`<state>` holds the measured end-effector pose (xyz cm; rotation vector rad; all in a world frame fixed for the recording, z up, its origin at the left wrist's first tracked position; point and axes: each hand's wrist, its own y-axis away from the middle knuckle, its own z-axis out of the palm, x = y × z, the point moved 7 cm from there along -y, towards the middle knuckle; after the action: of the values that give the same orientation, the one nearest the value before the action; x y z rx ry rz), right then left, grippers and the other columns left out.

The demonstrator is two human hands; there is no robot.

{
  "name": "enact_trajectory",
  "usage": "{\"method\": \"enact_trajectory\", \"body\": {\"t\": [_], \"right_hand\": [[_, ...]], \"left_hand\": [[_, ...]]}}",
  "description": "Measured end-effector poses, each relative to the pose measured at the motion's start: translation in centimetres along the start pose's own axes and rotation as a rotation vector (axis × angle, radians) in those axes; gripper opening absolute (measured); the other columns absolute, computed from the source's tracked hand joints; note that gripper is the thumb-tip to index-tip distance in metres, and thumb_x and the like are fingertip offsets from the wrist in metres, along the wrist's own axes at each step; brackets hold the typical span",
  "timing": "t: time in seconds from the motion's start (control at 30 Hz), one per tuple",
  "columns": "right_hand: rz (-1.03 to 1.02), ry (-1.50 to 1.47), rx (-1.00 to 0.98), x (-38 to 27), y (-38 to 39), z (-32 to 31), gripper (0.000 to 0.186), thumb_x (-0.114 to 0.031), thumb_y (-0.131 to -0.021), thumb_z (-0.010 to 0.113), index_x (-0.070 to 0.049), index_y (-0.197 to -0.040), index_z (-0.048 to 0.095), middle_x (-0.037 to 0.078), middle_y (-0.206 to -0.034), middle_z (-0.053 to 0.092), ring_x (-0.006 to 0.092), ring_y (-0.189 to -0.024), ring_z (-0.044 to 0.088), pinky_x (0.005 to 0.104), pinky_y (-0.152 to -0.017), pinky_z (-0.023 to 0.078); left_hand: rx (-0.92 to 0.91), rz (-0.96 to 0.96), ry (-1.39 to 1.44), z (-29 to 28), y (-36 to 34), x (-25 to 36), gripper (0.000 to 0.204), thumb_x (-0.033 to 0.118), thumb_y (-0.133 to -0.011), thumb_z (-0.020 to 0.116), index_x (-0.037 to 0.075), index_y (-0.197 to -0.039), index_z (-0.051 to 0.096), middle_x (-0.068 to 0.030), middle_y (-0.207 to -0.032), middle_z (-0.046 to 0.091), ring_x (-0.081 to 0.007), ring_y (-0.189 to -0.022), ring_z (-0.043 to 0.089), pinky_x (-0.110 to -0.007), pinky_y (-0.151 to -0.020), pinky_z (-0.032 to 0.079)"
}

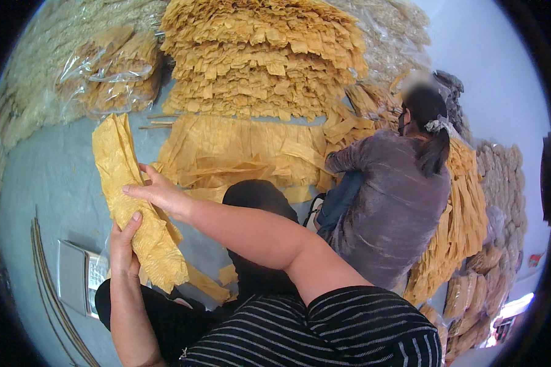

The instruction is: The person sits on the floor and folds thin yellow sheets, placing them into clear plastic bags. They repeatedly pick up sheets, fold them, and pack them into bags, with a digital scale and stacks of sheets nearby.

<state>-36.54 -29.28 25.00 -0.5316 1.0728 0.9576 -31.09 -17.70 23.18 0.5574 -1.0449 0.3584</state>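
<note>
A long folded bundle of yellow, crinkled, thin sheets (113, 162) stands tilted in front of me at the left. My left hand (123, 241) is closed on its lower part, thumb across the front. My right hand (156, 191) reaches over from the right and holds the bundle higher up, thumb on the front and fingers round the side. A metal digital scale (69, 275) sits on the floor left of my left forearm, partly behind it.
A co-worker in a grey top (386, 208) sits at my right. Ahead lie flat yellow sheets (232, 144) below a tall stack (263, 55). Bagged bundles (104, 73), pale piles (499, 183) and hanging strips (453, 226) surround us. Long thin sticks (49, 293) lie left on the grey floor (33, 165).
</note>
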Motion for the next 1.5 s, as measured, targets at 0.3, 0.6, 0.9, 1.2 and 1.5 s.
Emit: {"method": "enact_trajectory", "body": {"t": [0.3, 0.6, 0.9, 1.2, 1.5], "right_hand": [[-0.023, -0.062, 0.034, -0.1, 0.1, -0.4, 0.078, -0.023, -0.08, 0.071, 0.002, -0.137, 0.023, 0.017, -0.115, 0.054, 0.0228, -0.103, 0.056, 0.0343, -0.088, 0.045], [-0.12, -0.191, 0.194, -1.9, 0.2, -1.7, 0.057, -0.017, -0.079, 0.073, 0.0, -0.121, 0.039, 0.013, -0.105, 0.058, 0.0216, -0.094, 0.06, 0.0358, -0.078, 0.051], [-0.149, -0.388, 0.397, -4.9, -0.3, -4.6, 0.05, -0.016, -0.08, 0.071, -0.004, -0.122, 0.046, 0.01, -0.106, 0.06, 0.0228, -0.092, 0.06, 0.0372, -0.077, 0.052], [0.044, -0.492, 0.27, -3.4, -1.5, -5.5, 0.037, -0.027, -0.084, 0.068, -0.009, -0.115, 0.057, 0.007, -0.108, 0.061, 0.0228, -0.098, 0.058, 0.0384, -0.088, 0.048], [-0.096, -0.591, 0.467, -3.5, -2.8, -10.2, 0.046, -0.033, -0.083, 0.068, -0.01, -0.12, 0.053, 0.008, -0.113, 0.059, 0.027, -0.1, 0.059, 0.0458, -0.087, 0.049]], "left_hand": [[-0.042, -0.071, 0.073, 1.0, 0.1, 0.0, 0.059, 0.009, -0.082, 0.068, 0.004, -0.132, 0.038, -0.0106, -0.12, 0.054, -0.0223, -0.107, 0.056, -0.036, -0.091, 0.046], [-0.104, -0.022, -0.244, 3.0, 1.3, -0.4, 0.07, 0.007, -0.078, 0.071, 0.005, -0.136, 0.03, -0.0111, -0.121, 0.053, -0.0218, -0.109, 0.055, -0.033, -0.091, 0.045], [-0.135, 0.075, -0.375, 2.6, 1.3, -0.3, 0.087, 0.01, -0.074, 0.076, 0.007, -0.143, 0.023, -0.0129, -0.13, 0.047, -0.0216, -0.118, 0.048, -0.033, -0.098, 0.04], [-0.233, 0.188, -0.312, 3.5, 1.9, 1.5, 0.083, 0.008, -0.075, 0.075, 0.007, -0.142, 0.028, -0.0094, -0.131, 0.047, -0.0185, -0.121, 0.045, -0.033, -0.101, 0.037], [-0.067, -0.017, -0.154, 0.1, 1.1, 0.5, 0.065, 0.023, -0.083, 0.07, 0.012, -0.138, 0.037, -0.0029, -0.119, 0.056, -0.0105, -0.099, 0.056, -0.027, -0.079, 0.047]]}}
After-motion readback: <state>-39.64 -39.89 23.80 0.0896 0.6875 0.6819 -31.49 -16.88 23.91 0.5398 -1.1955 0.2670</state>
